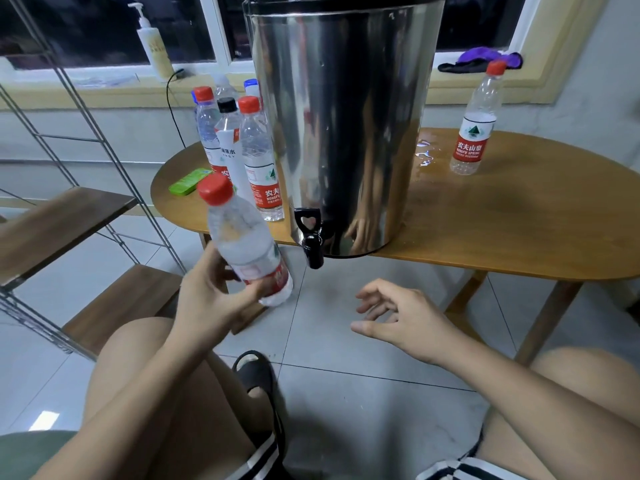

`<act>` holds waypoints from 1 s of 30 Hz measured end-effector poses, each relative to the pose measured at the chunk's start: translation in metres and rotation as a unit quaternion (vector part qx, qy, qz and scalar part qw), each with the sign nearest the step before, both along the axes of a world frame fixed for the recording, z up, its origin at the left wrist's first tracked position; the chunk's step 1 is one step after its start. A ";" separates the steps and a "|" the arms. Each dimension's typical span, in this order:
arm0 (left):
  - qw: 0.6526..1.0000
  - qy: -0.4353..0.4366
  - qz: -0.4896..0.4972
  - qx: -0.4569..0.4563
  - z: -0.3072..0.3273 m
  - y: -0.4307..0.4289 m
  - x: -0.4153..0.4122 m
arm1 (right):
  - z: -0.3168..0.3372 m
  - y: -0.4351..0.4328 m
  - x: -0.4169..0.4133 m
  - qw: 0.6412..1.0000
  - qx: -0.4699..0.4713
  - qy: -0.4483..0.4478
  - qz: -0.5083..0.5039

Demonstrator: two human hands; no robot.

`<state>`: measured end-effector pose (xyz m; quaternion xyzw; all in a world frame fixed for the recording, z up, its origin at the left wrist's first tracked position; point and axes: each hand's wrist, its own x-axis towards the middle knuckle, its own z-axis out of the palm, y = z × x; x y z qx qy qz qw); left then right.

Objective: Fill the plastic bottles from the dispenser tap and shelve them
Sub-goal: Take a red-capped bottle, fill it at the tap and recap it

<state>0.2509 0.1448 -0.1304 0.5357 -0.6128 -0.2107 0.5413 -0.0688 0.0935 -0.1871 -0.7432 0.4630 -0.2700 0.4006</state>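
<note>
Dark window panes (104, 26) in white frames sit above a pale yellow sill (104, 97). Grey floor tiles (346, 344) run under an oval wooden surface (519, 223); a wire-framed shelf unit (59, 223) with wooden boards stands at left.

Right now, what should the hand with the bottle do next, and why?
Probably swing the bottle left onto the wooden shelf. Its red cap is on, the left hand holds it clear of the tap, and the right hand is empty.

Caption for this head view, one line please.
Left hand grips red-capped clear plastic bottle beside black tap of steel dispenser; right hand hovers open.
</note>
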 end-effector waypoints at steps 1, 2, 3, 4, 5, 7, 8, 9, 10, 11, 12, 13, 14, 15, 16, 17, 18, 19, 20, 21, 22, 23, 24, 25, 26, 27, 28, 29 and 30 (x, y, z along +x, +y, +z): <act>1.000 0.006 0.018 -0.002 0.004 -0.006 0.005 | -0.001 0.000 0.001 1.000 0.000 0.003 0.000; 0.999 0.007 0.039 -0.001 0.006 -0.014 0.010 | -0.002 -0.001 0.002 1.000 0.000 0.005 0.001; 0.998 0.006 0.057 -0.001 0.008 -0.023 0.016 | -0.003 -0.002 0.002 1.000 -0.001 0.008 0.002; 0.997 0.005 0.073 0.000 0.009 -0.033 0.021 | -0.004 -0.002 0.003 1.000 -0.001 0.013 0.003; 0.996 0.006 0.089 0.003 0.008 -0.043 0.026 | -0.004 -0.003 0.003 1.000 -0.001 0.021 0.006; 0.992 0.013 0.122 0.011 0.007 -0.063 0.034 | -0.006 -0.004 0.003 0.999 -0.003 0.040 0.015; 0.990 0.013 0.139 0.014 0.006 -0.073 0.038 | -0.006 -0.004 0.004 0.999 -0.003 0.048 0.017; 0.988 0.011 0.155 0.017 0.005 -0.083 0.042 | -0.006 -0.004 0.004 0.998 -0.001 0.054 0.019; 0.986 0.011 0.165 0.018 0.005 -0.092 0.046 | -0.007 -0.004 0.004 0.998 0.000 0.058 0.020; 0.986 0.014 0.168 0.019 0.005 -0.100 0.049 | -0.007 -0.003 0.004 0.998 0.002 0.060 0.021; 0.985 0.017 0.169 0.020 0.005 -0.108 0.053 | -0.008 -0.003 0.005 0.998 0.003 0.062 0.023; 0.985 0.018 0.170 0.021 0.005 -0.115 0.056 | -0.009 -0.003 0.005 0.998 0.006 0.065 0.026; 0.985 0.015 0.172 0.023 0.005 -0.121 0.058 | -0.009 -0.003 0.005 0.997 0.008 0.067 0.028; 0.984 0.011 0.175 0.025 0.006 -0.128 0.061 | -0.010 -0.003 0.005 0.997 0.009 0.068 0.030; 0.984 0.008 0.177 0.025 0.007 -0.134 0.061 | -0.010 -0.003 0.004 0.997 0.009 0.069 0.030; 0.983 0.008 0.182 0.025 0.006 -0.140 0.062 | -0.010 -0.003 0.004 0.997 0.009 0.069 0.030; 0.982 0.009 0.187 0.025 0.006 -0.145 0.062 | -0.011 -0.003 0.005 0.997 0.009 0.069 0.029; 0.981 0.010 0.192 0.025 0.006 -0.149 0.062 | -0.011 -0.003 0.005 0.997 0.009 0.067 0.027; 0.980 0.009 0.195 0.027 0.006 -0.152 0.062 | -0.012 -0.003 0.006 0.998 0.008 0.065 0.026; 0.980 0.007 0.197 0.028 0.006 -0.156 0.062 | -0.013 -0.004 0.006 0.998 0.007 0.061 0.025; 0.980 0.003 0.197 0.030 0.007 -0.159 0.061 | -0.015 -0.005 0.007 0.998 0.007 0.060 0.024; 0.980 -0.001 0.198 0.032 0.008 -0.162 0.061 | -0.016 -0.005 0.007 0.998 0.007 0.060 0.024; 0.980 -0.007 0.198 0.034 0.009 -0.165 0.060 | -0.017 -0.006 0.008 0.998 0.010 0.062 0.025; 0.979 -0.018 0.199 0.036 0.011 -0.168 0.060 | -0.017 -0.006 0.009 0.998 0.011 0.063 0.027; 0.979 -0.028 0.199 0.037 0.014 -0.171 0.059 | -0.017 -0.006 0.009 0.998 0.011 0.063 0.027; 0.979 -0.036 0.198 0.040 0.015 -0.173 0.059 | -0.018 -0.007 0.010 0.998 0.011 0.063 0.027; 0.979 -0.040 0.197 0.042 0.016 -0.174 0.058 | -0.018 -0.007 0.010 0.997 0.012 0.064 0.027; 0.979 -0.042 0.195 0.044 0.016 -0.173 0.059 | -0.018 -0.007 0.010 0.997 0.012 0.065 0.026; 0.979 -0.043 0.192 0.048 0.014 -0.172 0.059 | -0.018 -0.008 0.010 0.997 0.013 0.065 0.025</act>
